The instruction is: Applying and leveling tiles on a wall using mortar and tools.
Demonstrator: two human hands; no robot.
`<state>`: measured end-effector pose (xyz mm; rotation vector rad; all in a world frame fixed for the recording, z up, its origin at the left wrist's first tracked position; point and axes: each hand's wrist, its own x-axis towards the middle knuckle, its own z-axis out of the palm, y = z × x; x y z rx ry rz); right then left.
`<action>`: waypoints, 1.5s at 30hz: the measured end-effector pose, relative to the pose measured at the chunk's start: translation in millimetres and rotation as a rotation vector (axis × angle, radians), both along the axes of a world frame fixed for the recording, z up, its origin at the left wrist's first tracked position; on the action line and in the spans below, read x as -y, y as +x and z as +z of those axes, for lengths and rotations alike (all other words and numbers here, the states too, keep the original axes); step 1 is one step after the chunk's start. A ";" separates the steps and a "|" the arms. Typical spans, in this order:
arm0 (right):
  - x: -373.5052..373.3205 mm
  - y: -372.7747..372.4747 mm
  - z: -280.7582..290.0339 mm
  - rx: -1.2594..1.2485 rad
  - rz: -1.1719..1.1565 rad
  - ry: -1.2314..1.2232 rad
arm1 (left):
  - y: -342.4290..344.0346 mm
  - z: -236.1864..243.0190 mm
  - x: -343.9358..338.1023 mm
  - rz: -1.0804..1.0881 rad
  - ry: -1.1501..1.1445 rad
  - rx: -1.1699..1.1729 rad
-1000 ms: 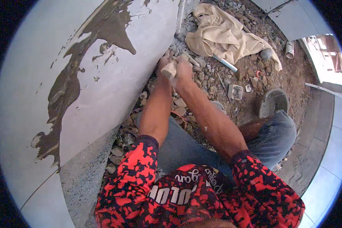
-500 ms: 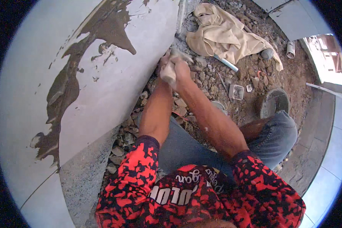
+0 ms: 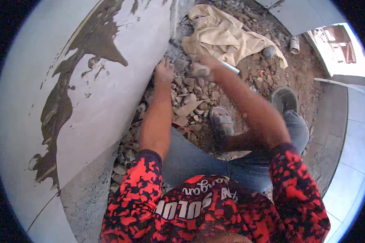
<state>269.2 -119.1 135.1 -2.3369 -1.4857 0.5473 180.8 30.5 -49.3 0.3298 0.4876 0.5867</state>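
My left hand (image 3: 164,71) is at the foot of the grey tiled wall (image 3: 125,93), its fingers curled over rubble; anything under them is too small to make out. My right hand (image 3: 210,67), slightly blurred, is a little to the right, closed on a pale, dusty blocky object (image 3: 199,71). Dark wet mortar (image 3: 101,48) is smeared across the wall to my left. Broken stones (image 3: 188,97) lie below and between my forearms.
A crumpled beige cloth (image 3: 227,34) lies beyond my hands, beside a pale pipe (image 3: 230,67) and a short tube (image 3: 294,45). A bucket (image 3: 285,97) stands at right, near a long pale strip (image 3: 332,82). My sandalled foot (image 3: 221,121) rests on the rubble.
My hands, together earlier, are now apart: the right has moved rightward with the blocky object, while the left stays by the wall. The view has shifted, showing more of my sandal.
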 end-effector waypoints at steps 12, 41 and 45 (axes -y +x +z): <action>161.6 213.2 -21.6 0.401 0.062 -0.479 | 6.1 48.2 37.1 -0.017 -0.227 -0.440; 107.3 173.8 58.0 -0.747 -0.382 1.022 | -246.4 346.5 97.5 1.258 0.955 -1.542; 59.3 63.9 143.5 -0.515 0.453 0.466 | -261.1 340.2 92.4 1.258 1.011 -1.622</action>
